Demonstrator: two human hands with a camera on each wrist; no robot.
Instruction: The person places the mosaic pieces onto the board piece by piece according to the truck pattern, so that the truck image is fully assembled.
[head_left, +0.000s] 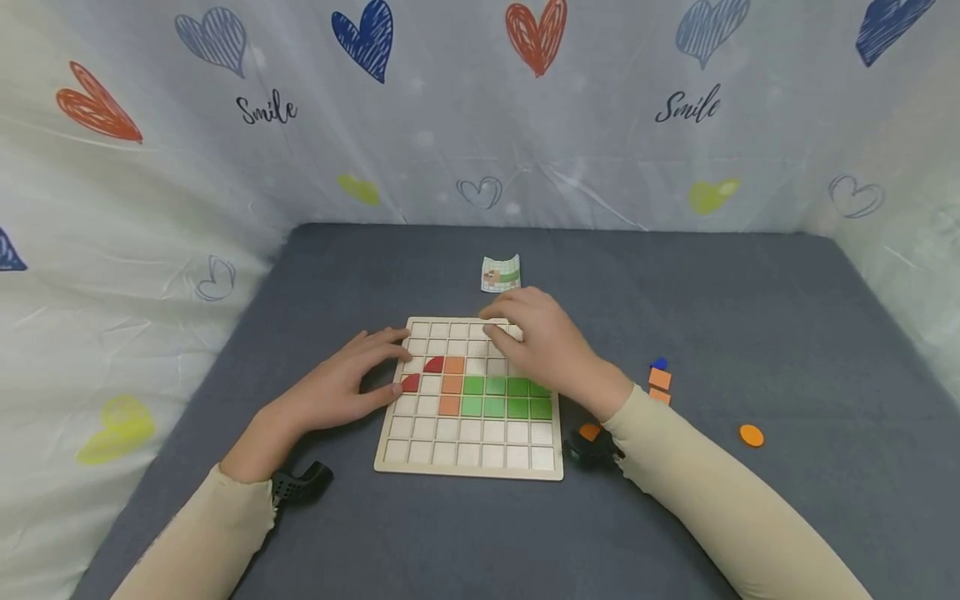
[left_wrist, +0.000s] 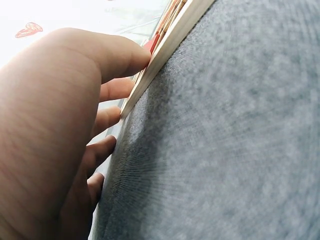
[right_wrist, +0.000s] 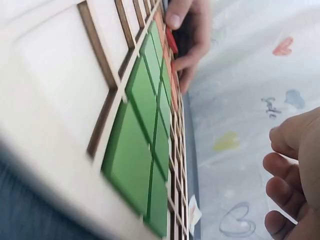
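A wooden grid board (head_left: 468, 474) lies on the dark grey table. Green square tiles (head_left: 496, 407) fill two rows at its right, beside a column of three orange squares (head_left: 452, 384). Two red quarter-round pieces (head_left: 434, 365) sit left of that column. My left hand (head_left: 330, 387) rests against the board's left edge, fingers spread; its thumb (left_wrist: 135, 60) touches the rim by a red piece. Over the upper right of the board hovers my right hand (head_left: 551, 346), fingers loosely bent. Nothing shows between those fingers (right_wrist: 280, 192) in the right wrist view.
Behind the board stands a small curled picture card (head_left: 500, 274). To the right lie a blue piece (head_left: 659, 364), orange squares (head_left: 660, 378) and an orange disc (head_left: 752, 435). Another orange piece (head_left: 590, 432) is near my right wrist. A heart-printed curtain (head_left: 420, 125) hangs behind.
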